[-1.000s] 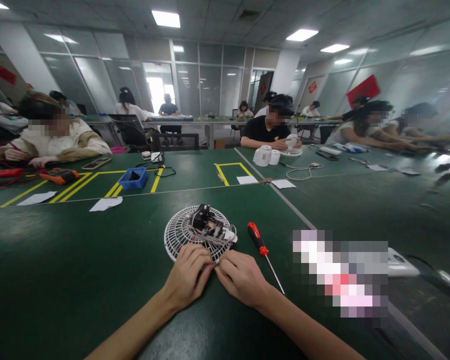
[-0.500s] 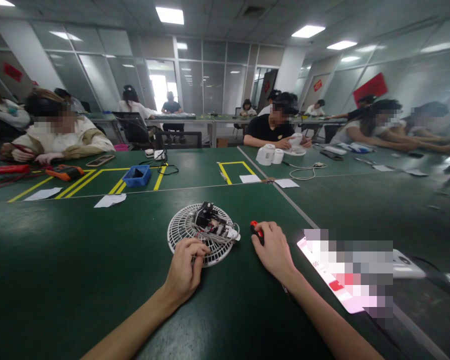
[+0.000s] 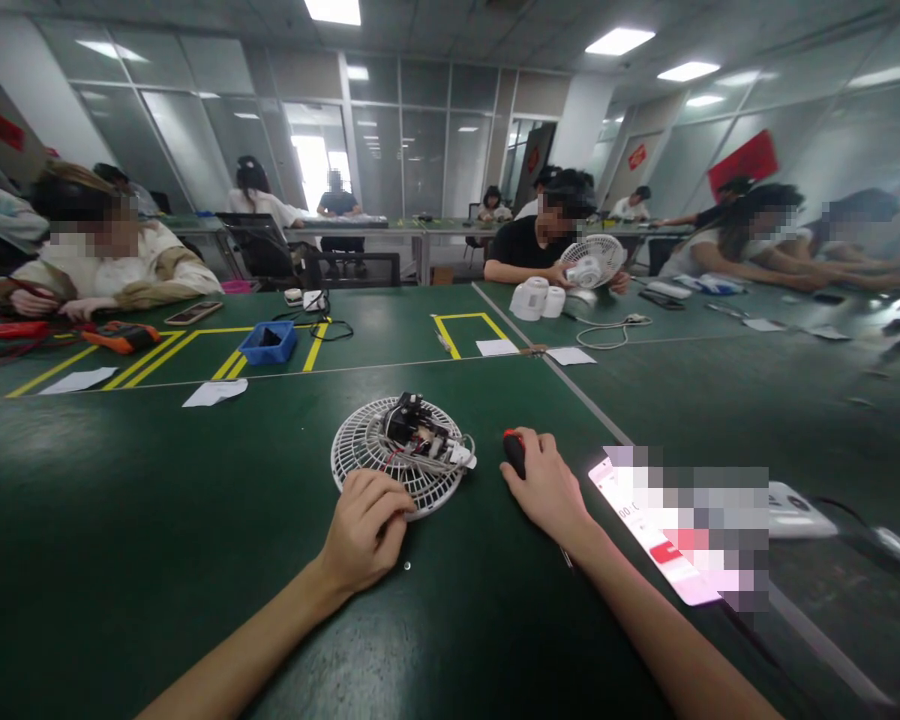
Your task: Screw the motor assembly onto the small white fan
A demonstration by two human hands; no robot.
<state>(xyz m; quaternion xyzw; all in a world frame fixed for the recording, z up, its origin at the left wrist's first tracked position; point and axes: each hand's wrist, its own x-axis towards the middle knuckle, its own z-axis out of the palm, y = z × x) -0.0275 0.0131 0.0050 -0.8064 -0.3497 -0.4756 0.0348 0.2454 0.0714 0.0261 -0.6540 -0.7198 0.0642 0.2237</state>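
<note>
On the green worktop (image 3: 217, 480), my right hand (image 3: 547, 486) hid most of one screwdriver (image 3: 513, 456), and I couldn't tell whether it gripped. My left hand (image 3: 366, 522), fingers curled, hid part of one grille's (image 3: 354, 452) near rim, contents unclear. One mechanism (image 3: 414, 428) lay atop it; I counted one pale speck (image 3: 407, 566) nearby.

Fan grilles: 2, one flat on the table (image 3: 217, 500) (grille (image 3: 352, 455)), one held up at its far edge (grille (image 3: 607, 258)). Motor assembly (image 3: 412, 428): 1. Screwdriver (image 3: 515, 457): 1. Small loose round bit (image 3: 407, 566): 1. Blue bin (image 3: 268, 352): 1. Orange meter (image 3: 122, 337): 1. Lit screen (image 3: 686, 583): 1. White power strip (image 3: 799, 515): 1. White paper slips: at least 4 (slip (image 3: 77, 381), slip (image 3: 215, 393), slip (image 3: 497, 348), slip (image 3: 571, 356)). White parts (image 3: 530, 299) clustered near far edge: exact count unclear.
</note>
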